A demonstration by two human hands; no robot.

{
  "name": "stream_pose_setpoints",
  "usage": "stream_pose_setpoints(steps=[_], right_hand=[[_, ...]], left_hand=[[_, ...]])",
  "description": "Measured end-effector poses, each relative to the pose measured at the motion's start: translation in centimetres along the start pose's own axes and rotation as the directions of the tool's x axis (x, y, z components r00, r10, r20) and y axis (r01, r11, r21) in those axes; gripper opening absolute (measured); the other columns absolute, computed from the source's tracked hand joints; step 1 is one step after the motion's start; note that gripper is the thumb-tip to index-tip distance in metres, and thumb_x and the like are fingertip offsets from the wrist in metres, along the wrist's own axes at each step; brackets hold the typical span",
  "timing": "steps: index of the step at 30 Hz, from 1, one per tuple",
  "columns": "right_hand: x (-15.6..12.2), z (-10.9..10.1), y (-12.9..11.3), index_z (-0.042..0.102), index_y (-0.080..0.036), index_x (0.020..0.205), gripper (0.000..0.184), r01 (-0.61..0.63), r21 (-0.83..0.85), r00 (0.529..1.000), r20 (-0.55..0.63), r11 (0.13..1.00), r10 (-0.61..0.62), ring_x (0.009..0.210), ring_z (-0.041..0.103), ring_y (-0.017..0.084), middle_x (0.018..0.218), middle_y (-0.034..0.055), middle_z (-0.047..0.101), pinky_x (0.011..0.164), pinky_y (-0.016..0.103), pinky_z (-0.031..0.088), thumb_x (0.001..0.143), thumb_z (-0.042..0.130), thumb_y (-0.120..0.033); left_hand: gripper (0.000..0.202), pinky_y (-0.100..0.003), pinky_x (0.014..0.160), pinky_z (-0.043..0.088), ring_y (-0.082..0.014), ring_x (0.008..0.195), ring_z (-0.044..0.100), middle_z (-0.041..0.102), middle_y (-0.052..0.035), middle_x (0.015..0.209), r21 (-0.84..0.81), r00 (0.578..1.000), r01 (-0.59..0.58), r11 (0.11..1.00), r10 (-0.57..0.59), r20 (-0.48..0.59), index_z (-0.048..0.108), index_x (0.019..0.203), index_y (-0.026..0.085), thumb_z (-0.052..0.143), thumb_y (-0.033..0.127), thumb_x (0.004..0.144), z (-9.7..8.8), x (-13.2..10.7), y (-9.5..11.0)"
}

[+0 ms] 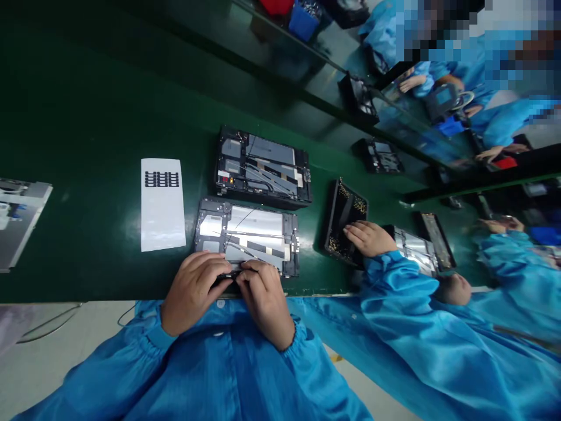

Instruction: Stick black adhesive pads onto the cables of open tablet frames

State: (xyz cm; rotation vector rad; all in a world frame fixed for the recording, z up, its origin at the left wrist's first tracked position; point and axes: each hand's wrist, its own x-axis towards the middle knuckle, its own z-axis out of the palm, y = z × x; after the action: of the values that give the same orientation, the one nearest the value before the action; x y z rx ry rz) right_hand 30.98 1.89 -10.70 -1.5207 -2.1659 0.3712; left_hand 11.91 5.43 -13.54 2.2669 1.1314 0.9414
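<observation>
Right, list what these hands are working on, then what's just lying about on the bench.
In hand: left hand and right hand, both on the near edge of the open silver tablet chassis.

Lying about: second open black-framed tablet chassis behind it; white sheet with black stickers; black tray of small gold parts, under a co-worker's hand.

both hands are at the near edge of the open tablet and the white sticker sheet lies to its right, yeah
No: in the head view the white sticker sheet lies to the left of the open tablet. The left hand and right hand are at its near edge.
</observation>
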Motion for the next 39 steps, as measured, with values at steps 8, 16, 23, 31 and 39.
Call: stream_pose_setpoints(steps=[8,16,23,31,39], right_hand=[[0.3,-0.1,-0.2,0.058,-0.022,0.106,0.009,0.002,-0.029,1.0,0.001,1.0,-0.002,0.105,0.06,0.024,0.111,0.01,0.065,0.086,0.039,0.047,0.103,0.051,-0.016],[0.5,0.2,-0.4,0.06,-0.017,0.103,0.007,0.019,-0.063,1.0,0.0,0.998,-0.019,0.1,0.06,0.024,0.109,0.0112,0.065,0.084,0.039,0.048,0.102,0.053,-0.016],[-0.4,-0.3,0.8,0.061,-0.021,0.112,0.015,-0.008,0.184,0.999,-0.037,0.983,0.015,0.114,0.061,0.022,0.118,0.0111,0.062,0.096,0.038,0.054,0.1,0.056,-0.013],[-1.1,0.0,1.3,0.063,-0.022,0.112,0.017,-0.025,0.213,0.993,-0.109,0.977,0.05,0.108,0.063,0.022,0.111,0.0094,0.063,0.092,0.039,0.056,0.097,0.062,-0.014],[-0.7,0.2,1.1,0.065,-0.02,0.107,0.012,-0.023,0.181,0.993,-0.109,0.983,0.043,0.103,0.062,0.021,0.105,0.008,0.065,0.087,0.036,0.051,0.098,0.062,-0.012]], left_hand=[[0.016,-0.043,0.108,0.045,-0.0216,0.116,0.065,0.073,-0.0044,0.11,0.011,1.0,-0.015,1.0,0.015,0.004,0.061,0.112,0.021,0.062,0.025,0.096,0.0,0.0,-0.1],[0.016,-0.042,0.107,0.047,-0.0212,0.114,0.067,0.074,-0.0037,0.109,0.025,1.0,-0.023,0.999,0.024,-0.012,0.062,0.112,0.021,0.062,0.023,0.096,-0.1,0.2,0.1],[0.016,-0.043,0.108,0.046,-0.0211,0.116,0.065,0.074,-0.0019,0.11,0.043,0.997,-0.075,0.996,0.075,0.015,0.065,0.111,0.023,0.06,0.02,0.097,-0.3,0.3,0.2],[0.006,-0.044,0.105,0.046,-0.0225,0.113,0.065,0.073,-0.0021,0.103,0.083,0.999,-0.053,0.995,0.052,0.017,0.065,0.096,0.021,0.06,0.021,0.097,-0.2,1.0,0.9],[0.006,-0.042,0.104,0.046,-0.0206,0.11,0.066,0.074,-0.0001,0.102,0.064,0.999,-0.04,0.997,0.039,0.015,0.067,0.094,0.022,0.062,0.022,0.096,0.0,1.1,0.6]])
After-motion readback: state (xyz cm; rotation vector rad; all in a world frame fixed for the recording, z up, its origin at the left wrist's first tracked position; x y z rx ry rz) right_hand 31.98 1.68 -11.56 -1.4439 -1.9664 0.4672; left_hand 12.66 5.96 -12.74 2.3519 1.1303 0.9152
